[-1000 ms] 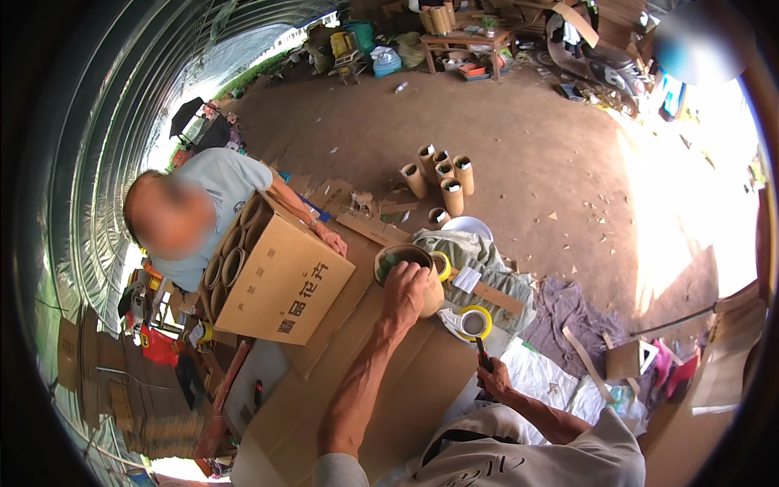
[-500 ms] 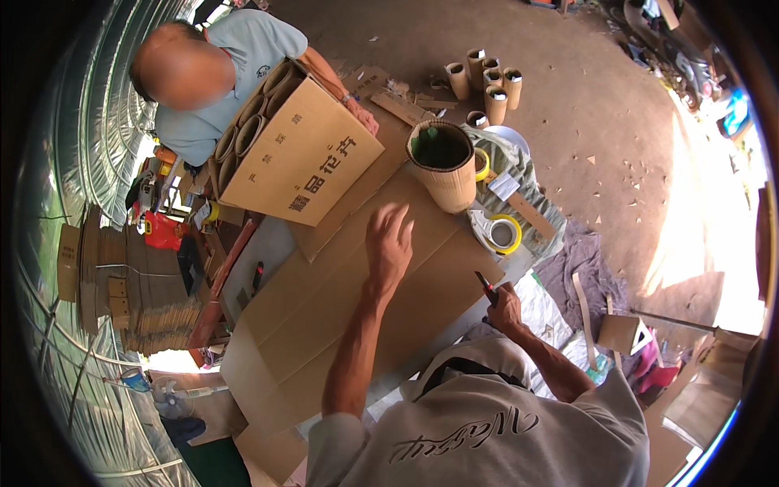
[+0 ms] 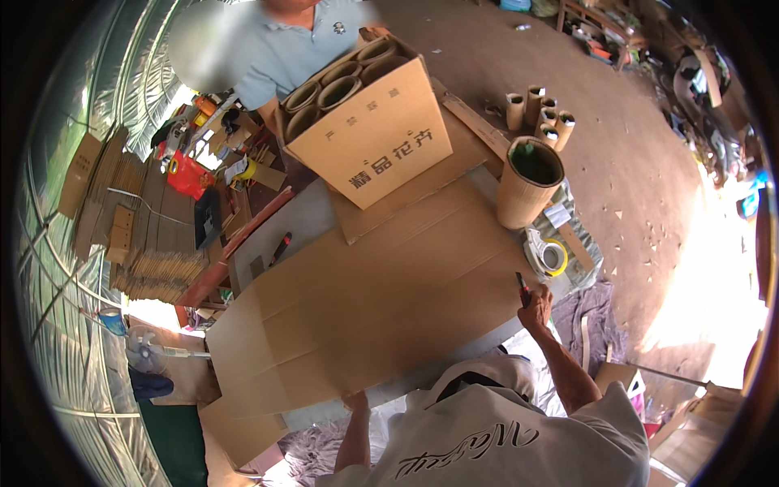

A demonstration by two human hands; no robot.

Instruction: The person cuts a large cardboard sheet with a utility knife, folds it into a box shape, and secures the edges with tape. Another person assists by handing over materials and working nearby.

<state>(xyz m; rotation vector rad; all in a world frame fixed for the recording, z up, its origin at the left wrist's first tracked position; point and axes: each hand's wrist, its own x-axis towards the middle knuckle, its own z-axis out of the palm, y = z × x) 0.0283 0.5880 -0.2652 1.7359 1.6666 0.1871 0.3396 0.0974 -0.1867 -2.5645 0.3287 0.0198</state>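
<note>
A flat sheet of brown cardboard [image 3: 389, 300] with fold lines spreads over the grey table [image 3: 304, 213]. At its near edge is my left hand [image 3: 355, 399]; its fingers are mostly hidden, and whether they grip the edge cannot be made out. Closed around a red and black utility knife [image 3: 522, 286], my right hand [image 3: 535, 308] is by the sheet's right end, the blade pointing away from me. Beyond that hand lies a tape dispenser [image 3: 545, 255] with yellow tape. A tall corrugated cardboard tube [image 3: 523, 192], green inside, stands at the sheet's far right.
Across the table a person in a light blue shirt [image 3: 304, 49] holds a printed carton [image 3: 373, 138] full of cardboard tubes. A second utility knife [image 3: 281, 247] lies at left. Several smaller tubes [image 3: 535, 109] stand on the floor. Folded cartons [image 3: 150, 227] are stacked at far left.
My left hand has come back from above the cardboard to its near edge. My right hand still holds the utility knife. The carton looks more upright, and the view has shifted.
</note>
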